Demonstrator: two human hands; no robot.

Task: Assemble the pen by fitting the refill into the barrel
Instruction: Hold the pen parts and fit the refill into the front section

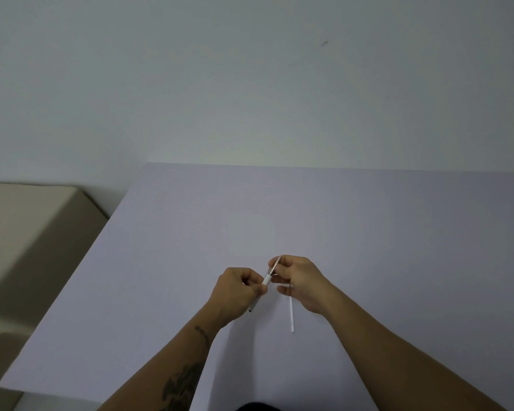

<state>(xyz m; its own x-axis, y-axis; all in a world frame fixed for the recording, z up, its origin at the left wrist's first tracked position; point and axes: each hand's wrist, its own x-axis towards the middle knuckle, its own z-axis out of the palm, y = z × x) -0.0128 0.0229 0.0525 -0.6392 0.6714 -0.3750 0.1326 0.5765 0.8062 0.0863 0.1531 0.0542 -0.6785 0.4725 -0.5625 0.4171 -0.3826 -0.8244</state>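
Above the middle of the pale table (368,232), my left hand (236,290) grips a white pen barrel (266,280) that slants up to the right; its dark lower end sticks out under the hand. My right hand (300,280) pinches a thin refill (276,264) whose lower end meets the barrel's upper opening. How far it sits inside is hidden by my fingers. A second thin white tube (291,314) lies on the table just below my right hand, partly covered by it.
The table's left edge (72,292) runs diagonally, with a beige piece of furniture (27,232) beyond it. A plain wall (250,84) rises behind the table's far edge.
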